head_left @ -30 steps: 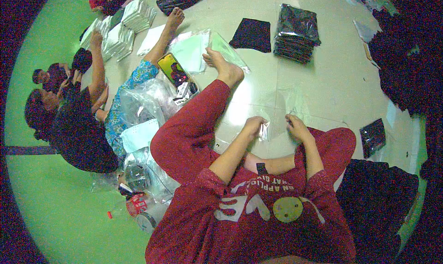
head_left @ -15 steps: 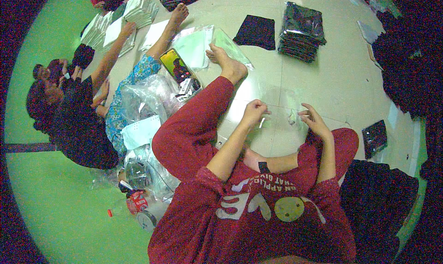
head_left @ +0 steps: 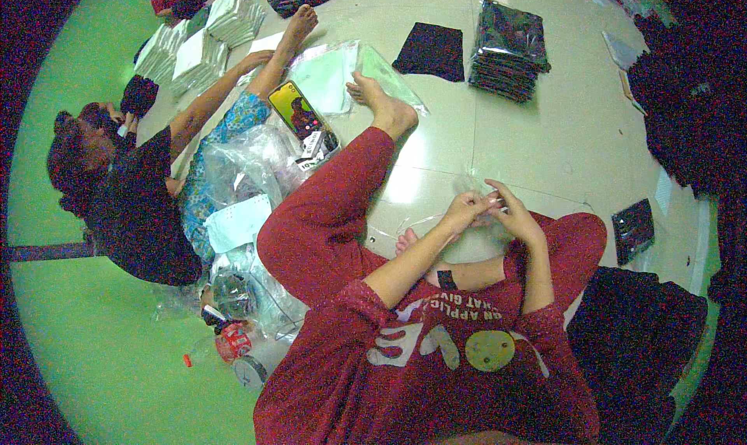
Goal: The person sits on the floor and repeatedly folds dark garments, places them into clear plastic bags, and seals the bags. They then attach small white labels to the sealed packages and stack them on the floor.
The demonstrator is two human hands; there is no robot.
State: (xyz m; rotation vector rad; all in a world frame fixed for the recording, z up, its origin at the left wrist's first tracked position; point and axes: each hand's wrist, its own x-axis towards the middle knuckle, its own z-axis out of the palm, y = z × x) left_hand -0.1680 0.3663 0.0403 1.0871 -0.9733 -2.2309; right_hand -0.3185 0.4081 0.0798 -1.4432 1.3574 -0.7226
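Note:
Just above my crossed legs, my left hand and my right hand meet with their fingertips together. Between them is thin clear plastic, perhaps a bag, gathered and hard to see against the tiles. The left fingers are closed in a pinch. My right thumb and fingers close on the plastic too, with the index finger partly raised. A pale thin strip or edge trails on the floor to the left of my left wrist. Blur and overlapping fingers hide the exact grip.
Ahead lie a folded black cloth and a stack of bagged black garments. A bagged black item and black cloth are at right. A phone rests on plastic bags at left, beside a seated co-worker.
My hands have come together from apart, the left moving right and down. The clear plastic stretched between them is now bunched. The co-worker's arm has reached farther right.

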